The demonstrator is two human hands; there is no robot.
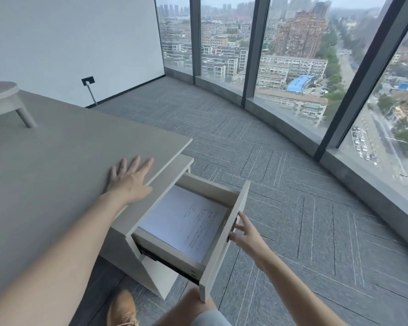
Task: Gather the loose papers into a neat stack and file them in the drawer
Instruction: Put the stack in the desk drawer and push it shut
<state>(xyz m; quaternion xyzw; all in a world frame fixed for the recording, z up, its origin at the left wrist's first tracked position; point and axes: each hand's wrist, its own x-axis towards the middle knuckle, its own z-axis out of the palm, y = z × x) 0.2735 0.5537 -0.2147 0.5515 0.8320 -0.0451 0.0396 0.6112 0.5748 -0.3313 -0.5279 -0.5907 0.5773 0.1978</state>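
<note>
White papers (pixel 189 222) lying flat inside open drawer (pixel 224 234). Right hand (pixel 245 234) fingers (pixel 242 218) loosely spread, touching handle, gripping nothing; left hand (pixel 130 180) splayed flat on counter (pixel 57 161). Risk: hard shove shifting stack, pinching fingertips.

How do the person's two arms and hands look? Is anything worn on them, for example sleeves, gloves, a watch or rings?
Both forearms are bare; no sleeve reaches into view. The left hand and the right hand have no gloves, and no watch, bracelet or ring shows on either wrist or on the fingers. No markings are visible. The only clothing in view is lower down: a tan lace-up shoe and grey shorts.
</note>
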